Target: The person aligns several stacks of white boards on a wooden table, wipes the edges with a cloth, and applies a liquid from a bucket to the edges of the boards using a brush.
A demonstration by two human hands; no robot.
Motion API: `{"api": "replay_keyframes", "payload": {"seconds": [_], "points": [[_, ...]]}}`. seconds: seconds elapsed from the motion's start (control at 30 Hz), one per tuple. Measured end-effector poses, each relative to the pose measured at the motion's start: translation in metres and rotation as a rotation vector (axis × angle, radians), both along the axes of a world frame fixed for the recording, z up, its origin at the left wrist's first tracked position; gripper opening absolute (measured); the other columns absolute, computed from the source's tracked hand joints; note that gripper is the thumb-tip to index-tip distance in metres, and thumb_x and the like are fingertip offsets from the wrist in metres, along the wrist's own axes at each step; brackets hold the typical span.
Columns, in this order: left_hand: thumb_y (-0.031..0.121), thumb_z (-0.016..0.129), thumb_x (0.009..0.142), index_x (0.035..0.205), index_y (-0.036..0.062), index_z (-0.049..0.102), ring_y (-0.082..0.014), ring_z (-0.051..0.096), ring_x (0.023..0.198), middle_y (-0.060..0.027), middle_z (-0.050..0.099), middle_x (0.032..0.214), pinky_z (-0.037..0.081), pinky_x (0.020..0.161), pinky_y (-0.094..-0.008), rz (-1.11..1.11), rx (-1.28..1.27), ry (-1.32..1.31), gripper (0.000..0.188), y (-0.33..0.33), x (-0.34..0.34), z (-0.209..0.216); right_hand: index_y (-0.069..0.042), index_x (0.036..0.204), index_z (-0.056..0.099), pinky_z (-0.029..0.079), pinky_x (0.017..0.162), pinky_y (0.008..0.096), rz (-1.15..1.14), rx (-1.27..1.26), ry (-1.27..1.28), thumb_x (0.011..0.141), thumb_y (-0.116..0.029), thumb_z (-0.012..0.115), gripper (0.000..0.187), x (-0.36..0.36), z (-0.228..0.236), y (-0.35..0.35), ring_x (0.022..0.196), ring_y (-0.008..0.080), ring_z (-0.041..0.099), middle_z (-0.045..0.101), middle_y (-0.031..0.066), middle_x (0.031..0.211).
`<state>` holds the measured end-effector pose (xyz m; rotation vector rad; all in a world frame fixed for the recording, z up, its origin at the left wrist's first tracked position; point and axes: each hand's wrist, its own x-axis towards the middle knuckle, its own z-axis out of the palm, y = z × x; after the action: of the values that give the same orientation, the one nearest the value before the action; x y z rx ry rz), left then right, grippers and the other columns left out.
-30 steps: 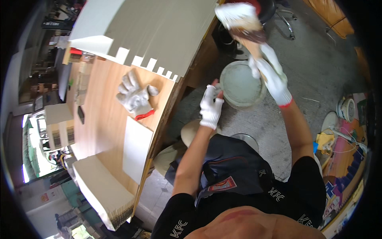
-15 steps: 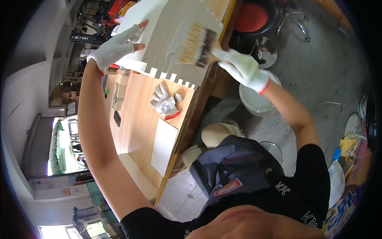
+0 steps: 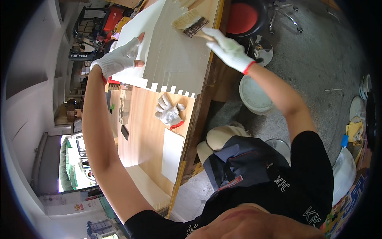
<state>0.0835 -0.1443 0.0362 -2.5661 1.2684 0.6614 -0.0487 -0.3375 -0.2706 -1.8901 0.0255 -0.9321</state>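
My left hand [image 3: 122,57], in a white knit glove with bare fingertips showing, rests on white sheets [image 3: 137,30], its thumb and fingers apart. Fanned beside it, overlapping sheet edges form a greyish, damp-looking strip [image 3: 175,59] with stepped ends. My right hand [image 3: 230,49], also gloved in white, grips the handle of a wide flat brush [image 3: 191,24]. The brush's pale bristles are over the far part of the strip; whether they touch it I cannot tell. A loose, soiled white glove [image 3: 169,111] with a red cuff lies on the wooden table near the strip's close end.
The wooden table [image 3: 139,119] also carries a white board [image 3: 172,153] and a dark phone [image 3: 125,132]. A white bucket [image 3: 256,95] stands on the floor beside the table. Beyond it are a red-seated stool [image 3: 242,19] and a wheeled chair base [image 3: 284,16].
My right hand has carried the brush farther away along the sheets and slightly left. My left hand stays spread on the sheets. The whole view has shifted a little.
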Motion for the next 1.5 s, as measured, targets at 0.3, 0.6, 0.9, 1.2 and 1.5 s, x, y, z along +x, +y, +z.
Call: {"api": "replay_keyframes", "payload": {"seconds": [0.3, 0.6, 0.9, 1.2, 1.5], "points": [[0.045, 0.074, 0.079, 0.156, 0.0225, 0.021, -0.0336, 0.033, 0.141, -0.0128, 0.037, 0.154, 0.025, 0.114, -0.0445, -0.126, 0.076, -0.141, 0.096, 0.018, 0.032, -0.01, -0.012, 0.141, 0.041, 0.05, 0.093, 0.0336, 0.078, 0.083, 0.037, 0.099, -0.019, 0.054, 0.044, -0.054, -0.069, 0.021, 0.111, 0.0295, 0.064, 0.062, 0.015, 0.126], [0.049, 0.072, 0.081, 0.155, 0.022, 0.023, -0.0317, 0.041, 0.135, -0.0134, 0.043, 0.149, 0.031, 0.111, -0.0418, -0.116, 0.13, -0.18, 0.093, -0.003, 0.029, -0.002, -0.014, 0.136, 0.046, 0.055, 0.086, 0.0337, 0.133, -0.155, -0.089, 0.096, -0.011, 0.057, 0.041, -0.038, -0.064, 0.069, 0.105, 0.0274, 0.067, 0.064, 0.0115, 0.124], [0.045, 0.073, 0.08, 0.155, 0.0234, 0.023, -0.0355, 0.038, 0.138, -0.0133, 0.041, 0.151, 0.027, 0.114, -0.0456, -0.171, 0.079, -0.182, 0.093, 0.008, 0.038, -0.008, -0.022, 0.145, 0.033, 0.042, 0.099, 0.044, -0.037, 0.211, 0.044, 0.099, -0.042, 0.043, 0.051, 0.005, -0.008, 0.017, 0.116, 0.0413, 0.058, 0.059, 0.0191, 0.129], [0.037, 0.076, 0.081, 0.154, 0.0206, 0.024, -0.0319, 0.042, 0.135, -0.0142, 0.043, 0.15, 0.034, 0.11, -0.0415, -0.114, 0.034, -0.134, 0.092, 0.015, 0.031, -0.013, -0.017, 0.142, 0.039, 0.05, 0.09, 0.037, -0.076, 0.226, 0.053, 0.1, -0.029, 0.049, 0.045, -0.024, -0.1, 0.018, 0.107, 0.0272, 0.066, 0.062, 0.0153, 0.125], [0.038, 0.077, 0.08, 0.156, 0.0194, 0.022, -0.0205, 0.049, 0.098, -0.0054, 0.057, 0.106, 0.038, 0.099, -0.0331, -0.062, 0.009, -0.075, 0.096, 0.001, 0.017, -0.006, -0.013, 0.144, 0.026, 0.038, 0.04, 0.025, 0.415, 0.913, 0.259, 0.097, -0.016, 0.053, 0.054, -0.096, -0.034, 0.183, 0.045, 0.0084, 0.042, 0.058, 0.0084, 0.093]]}}
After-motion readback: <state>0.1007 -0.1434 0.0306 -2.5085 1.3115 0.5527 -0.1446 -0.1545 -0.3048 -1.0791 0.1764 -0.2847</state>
